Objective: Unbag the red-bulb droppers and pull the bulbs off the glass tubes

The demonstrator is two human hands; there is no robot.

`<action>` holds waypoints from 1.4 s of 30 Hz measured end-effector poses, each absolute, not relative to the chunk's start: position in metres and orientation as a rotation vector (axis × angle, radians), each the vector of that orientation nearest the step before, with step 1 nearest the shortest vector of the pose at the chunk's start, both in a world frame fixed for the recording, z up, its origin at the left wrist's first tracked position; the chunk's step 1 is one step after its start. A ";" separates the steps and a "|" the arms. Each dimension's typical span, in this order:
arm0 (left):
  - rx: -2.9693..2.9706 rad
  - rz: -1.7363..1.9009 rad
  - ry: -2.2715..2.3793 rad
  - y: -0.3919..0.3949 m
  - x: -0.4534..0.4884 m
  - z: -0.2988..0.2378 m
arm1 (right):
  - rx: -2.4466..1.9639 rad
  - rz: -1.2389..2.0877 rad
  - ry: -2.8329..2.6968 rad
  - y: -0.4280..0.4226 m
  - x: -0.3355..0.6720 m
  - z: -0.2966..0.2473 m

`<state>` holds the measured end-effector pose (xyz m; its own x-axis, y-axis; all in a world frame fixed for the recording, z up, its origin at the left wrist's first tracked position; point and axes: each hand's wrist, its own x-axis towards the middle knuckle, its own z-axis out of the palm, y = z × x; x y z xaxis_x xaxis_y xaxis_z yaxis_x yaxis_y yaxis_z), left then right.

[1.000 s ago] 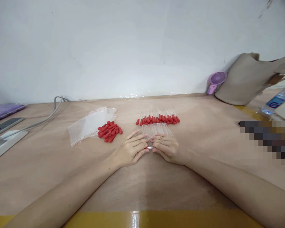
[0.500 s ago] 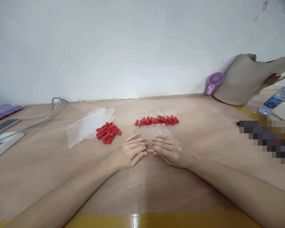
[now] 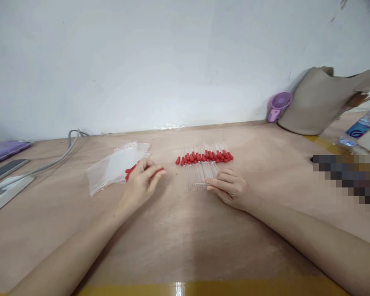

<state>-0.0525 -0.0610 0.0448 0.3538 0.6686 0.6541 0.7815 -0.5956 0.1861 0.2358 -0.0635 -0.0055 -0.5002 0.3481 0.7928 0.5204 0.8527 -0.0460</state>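
My left hand (image 3: 144, 181) is over the pile of red rubber bulbs (image 3: 130, 170), covering most of it. Its thumb and fingers pinch one red rubber bulb (image 3: 162, 169), whose end peeks out at the fingertips. Between the thumb and fingers of my right hand (image 3: 230, 187) is a clear dropper tube (image 3: 200, 185), held sideways and pointing left. Under it lie loose clear tubes (image 3: 195, 172) side by side. Just beyond them is a row of droppers with red bulbs (image 3: 205, 156), their thin ends towards the wall.
Clear plastic zip bags (image 3: 111, 166) lie behind my left hand. Further left are a phone (image 3: 8, 170), a white power strip (image 3: 10, 191) with a grey cable and a purple packet (image 3: 6, 152). A purple hand fan (image 3: 279, 105) and a beige bag (image 3: 314, 102) stand at back right.
My left hand has moved left from the tubes to the bulb pile. My right hand has shifted slightly right and away from me, with the tube's left end now free.
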 end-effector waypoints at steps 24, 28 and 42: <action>-2.316 -0.651 -2.108 -0.051 -0.085 0.080 | -0.762 -0.313 -2.157 -0.063 0.232 -0.007; -2.765 -1.137 -2.211 -0.071 -0.037 0.063 | -0.819 -0.361 -2.113 -0.063 0.220 -0.010; -2.426 -2.542 -2.716 -0.066 0.038 0.032 | -0.779 -0.328 -2.264 -0.077 0.198 0.003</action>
